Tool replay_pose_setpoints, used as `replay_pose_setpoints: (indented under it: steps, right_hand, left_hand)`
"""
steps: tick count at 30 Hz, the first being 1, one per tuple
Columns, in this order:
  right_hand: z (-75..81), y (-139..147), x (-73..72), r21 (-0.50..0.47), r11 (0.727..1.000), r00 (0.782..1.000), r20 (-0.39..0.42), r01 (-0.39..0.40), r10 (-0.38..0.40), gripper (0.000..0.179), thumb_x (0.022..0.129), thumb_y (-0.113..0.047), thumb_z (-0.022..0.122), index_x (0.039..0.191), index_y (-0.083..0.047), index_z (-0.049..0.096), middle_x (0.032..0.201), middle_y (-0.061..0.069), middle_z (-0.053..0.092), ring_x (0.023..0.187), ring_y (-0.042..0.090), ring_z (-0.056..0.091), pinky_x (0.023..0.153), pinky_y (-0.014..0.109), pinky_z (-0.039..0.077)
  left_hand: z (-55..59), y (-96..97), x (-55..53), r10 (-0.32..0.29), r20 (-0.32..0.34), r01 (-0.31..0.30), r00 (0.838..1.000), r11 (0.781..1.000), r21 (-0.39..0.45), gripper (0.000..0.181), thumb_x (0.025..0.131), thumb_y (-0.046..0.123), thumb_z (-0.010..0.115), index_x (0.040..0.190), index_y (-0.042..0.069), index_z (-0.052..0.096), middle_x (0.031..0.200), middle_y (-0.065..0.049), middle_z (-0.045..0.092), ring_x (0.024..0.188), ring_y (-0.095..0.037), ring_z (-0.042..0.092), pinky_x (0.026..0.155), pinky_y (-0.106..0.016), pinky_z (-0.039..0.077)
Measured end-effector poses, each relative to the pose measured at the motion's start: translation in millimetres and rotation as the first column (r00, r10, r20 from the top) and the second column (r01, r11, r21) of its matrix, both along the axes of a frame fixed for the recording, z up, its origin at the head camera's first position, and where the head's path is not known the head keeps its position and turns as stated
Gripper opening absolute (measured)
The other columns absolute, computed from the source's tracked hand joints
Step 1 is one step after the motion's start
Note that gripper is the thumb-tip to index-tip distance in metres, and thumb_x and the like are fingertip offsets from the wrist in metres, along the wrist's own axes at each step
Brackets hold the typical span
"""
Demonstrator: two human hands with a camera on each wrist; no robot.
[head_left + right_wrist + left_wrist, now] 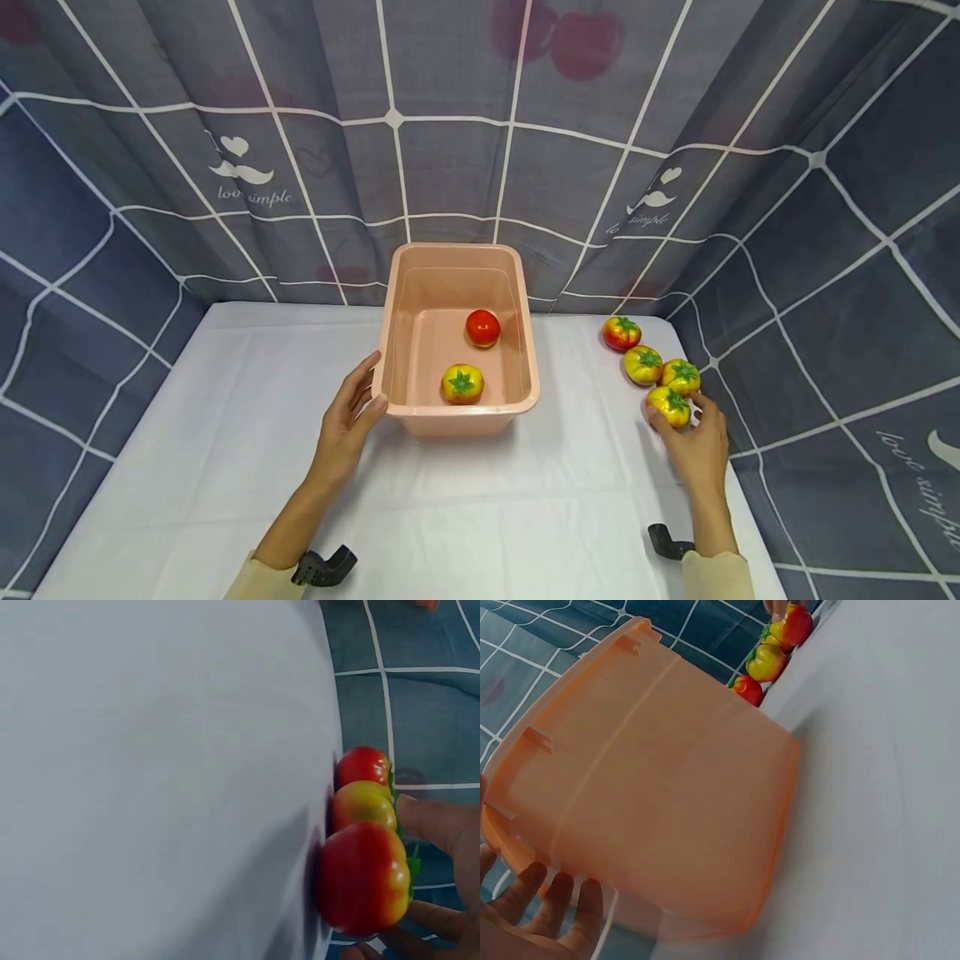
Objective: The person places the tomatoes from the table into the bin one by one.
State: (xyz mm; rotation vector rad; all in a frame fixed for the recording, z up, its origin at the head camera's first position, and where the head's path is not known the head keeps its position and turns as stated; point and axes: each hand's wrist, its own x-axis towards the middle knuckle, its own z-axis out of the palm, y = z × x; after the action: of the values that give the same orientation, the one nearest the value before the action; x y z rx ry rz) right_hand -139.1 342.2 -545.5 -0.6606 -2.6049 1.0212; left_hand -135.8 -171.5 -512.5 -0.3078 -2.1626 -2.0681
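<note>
In the head view my left hand (347, 421) touches the left side of a pale orange plastic basin (400, 333), its thumb at the near corner of the rim. The left wrist view shows its fingers (555, 900) extended under that rim. Inside the basin lie a red tomato (482, 328) and a yellow-green tomato (462, 384) with a green leafy top. At the table's right side my right hand (699, 446) grips the nearest red-and-yellow tomato (667, 407) between thumb and fingers. This tomato (364, 879) sits low at the cloth in the right wrist view.
Beyond the gripped tomato are a yellow tomato (681, 377), another yellow one (642, 365) and a red-yellow one (621, 333), close together near the right edge. A white cloth (450, 517) covers the table. Grey checked curtains (450, 167) enclose its back and sides.
</note>
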Motion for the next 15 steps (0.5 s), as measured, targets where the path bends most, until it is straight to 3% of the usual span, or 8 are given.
replay_pose_setpoints:
  steps: [4, 9, 15]
  right_hand:
    - [-10.5, 0, 1.7, -0.013, 1.0, 0.999, 0.033, -0.01, 0.011, 0.088, 0.094, -0.04, 0.082, 0.159, 0.002, 0.04, 0.149, 0.036, 0.047, 0.138, 0.055, 0.05, 0.114, 0.072, 0.041]
    - [-16.5, -1, 1.9, -0.015, 1.0, 1.0, 0.019, -0.011, 0.011, 0.085, 0.094, -0.035, 0.083, 0.157, 0.004, 0.041, 0.147, 0.037, 0.048, 0.136, 0.055, 0.051, 0.113, 0.073, 0.041]
    - [-17.5, -1, 0.5, -0.027, 1.0, 1.0, 0.009, 0.006, -0.006, 0.085, 0.095, -0.035, 0.082, 0.158, 0.003, 0.041, 0.149, 0.036, 0.05, 0.134, 0.054, 0.054, 0.112, 0.07, 0.043]
  left_hand:
    - [-1.8, 0.4, 0.1, 0.007, -0.004, -0.007, 1.0, 1.0, 0.016, 0.064, 0.11, 0.004, 0.057, 0.169, 0.02, 0.037, 0.167, -0.017, 0.042, 0.15, -0.019, 0.05, 0.114, -0.011, 0.048]
    - [-3.0, 0.3, 0.3, 0.018, 0.003, -0.018, 1.0, 1.0, 0.015, 0.064, 0.11, 0.004, 0.057, 0.168, 0.022, 0.038, 0.168, -0.013, 0.042, 0.15, -0.015, 0.051, 0.114, -0.011, 0.048]
    - [-2.1, 0.8, -0.3, 0.018, -0.011, -0.018, 1.0, 1.0, 0.018, 0.064, 0.109, 0.003, 0.057, 0.168, 0.021, 0.039, 0.169, -0.013, 0.042, 0.152, -0.022, 0.049, 0.116, -0.011, 0.047]
